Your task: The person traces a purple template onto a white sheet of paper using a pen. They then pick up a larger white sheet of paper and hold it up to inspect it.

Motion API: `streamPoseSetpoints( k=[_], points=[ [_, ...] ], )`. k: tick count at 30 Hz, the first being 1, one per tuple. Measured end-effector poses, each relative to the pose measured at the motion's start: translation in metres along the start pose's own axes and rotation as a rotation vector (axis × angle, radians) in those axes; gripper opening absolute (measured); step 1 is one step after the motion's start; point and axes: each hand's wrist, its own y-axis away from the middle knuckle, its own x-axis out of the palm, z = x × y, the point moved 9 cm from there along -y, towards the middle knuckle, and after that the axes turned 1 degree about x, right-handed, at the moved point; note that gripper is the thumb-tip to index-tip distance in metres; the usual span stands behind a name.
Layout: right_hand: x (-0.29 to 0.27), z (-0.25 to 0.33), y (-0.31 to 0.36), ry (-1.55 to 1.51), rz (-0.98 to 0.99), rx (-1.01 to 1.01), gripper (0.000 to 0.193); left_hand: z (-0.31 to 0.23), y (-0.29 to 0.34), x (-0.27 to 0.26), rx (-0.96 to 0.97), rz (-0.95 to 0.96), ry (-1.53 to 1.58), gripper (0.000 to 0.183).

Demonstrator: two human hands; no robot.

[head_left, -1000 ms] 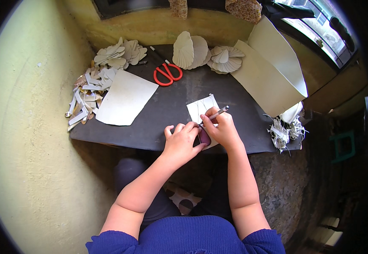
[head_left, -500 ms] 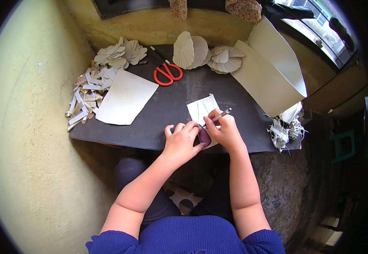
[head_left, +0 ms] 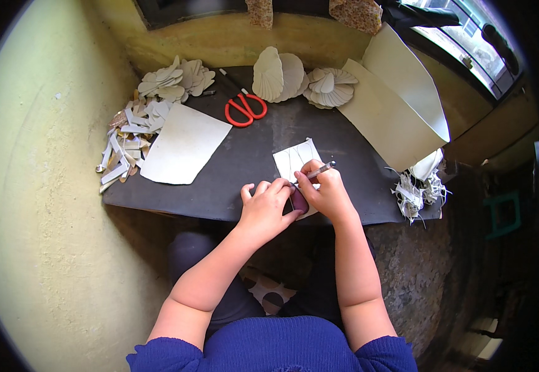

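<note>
A small white sheet with dark drawn lines lies on the dark table near its front edge. On the sheet is a flat purple piece with a rounded edge, looking like a tracing template. My left hand grips this piece, thumb at its near end and fingertips at its far end, its little finger side resting on the table. My right hand holds a pen in a writing grip, the tip down by the purple piece's far edge. The fingers partly hide the tip.
Red-handled scissors lie behind, next to a larger white sheet. Offcut strips and stacked oval pieces fill the left. More fanned pieces stand at the back. At right are a folded large sheet and stringy scraps.
My right hand and the pen have shifted slightly to the left, with the pen tilting a little lower. My left hand and the purple piece stay in place.
</note>
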Motion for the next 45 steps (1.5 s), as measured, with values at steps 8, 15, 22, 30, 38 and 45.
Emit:
streamPoseSetpoints(
  k=[8, 15, 22, 30, 38, 45],
  points=[
    [-0.004, -0.002, 0.005, 0.020, 0.001, 0.001, 0.016, 0.000, 0.000, -0.002, 0.008, -0.009, 0.007, 0.052],
    [-0.001, -0.001, 0.004, 0.018, -0.021, -0.032, 0.015, 0.001, -0.003, -0.001, 0.007, -0.003, -0.009, 0.051],
    [-0.005, 0.000, 0.009, 0.045, 0.018, 0.004, 0.016, 0.002, -0.003, -0.001, 0.010, -0.003, -0.003, 0.050],
    [-0.005, 0.003, 0.007, 0.001, 0.009, -0.047, 0.016, 0.002, -0.005, 0.001, 0.000, 0.001, 0.003, 0.049],
    [-0.008, -0.001, 0.010, 0.033, 0.062, 0.007, 0.015, 0.004, -0.008, 0.000, -0.008, 0.023, 0.001, 0.046],
    [-0.006, -0.001, 0.009, 0.010, 0.030, -0.075, 0.015, 0.005, -0.010, 0.001, -0.018, 0.038, 0.025, 0.046]
  ],
)
